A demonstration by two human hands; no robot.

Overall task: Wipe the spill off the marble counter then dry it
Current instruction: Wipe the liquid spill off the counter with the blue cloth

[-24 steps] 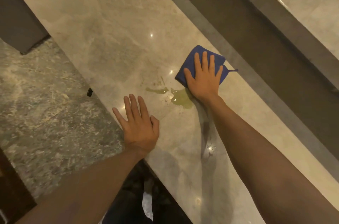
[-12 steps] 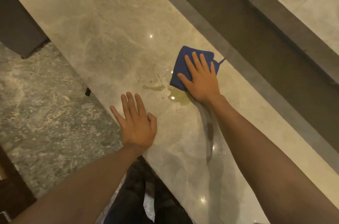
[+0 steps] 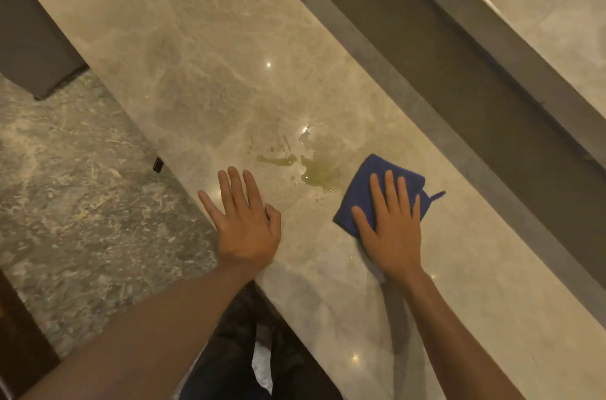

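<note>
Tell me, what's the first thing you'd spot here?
The blue cloth stands out most, pressed flat on the pale counter under the right hand. Just left of it sits a yellowish spill, shiny and not yet wiped up. The left hand lies open and flat near the counter's front edge, holding nothing.

**Cloth beside the spill**

The right hand [image 3: 392, 232] presses flat on a folded blue cloth [image 3: 367, 185], just right of a yellowish puddle [image 3: 319, 173] on the beige marble tabletop [image 3: 213, 55]. The left hand [image 3: 244, 222] lies flat, fingers [image 3: 234, 186] spread, at the tabletop's near edge.
</note>
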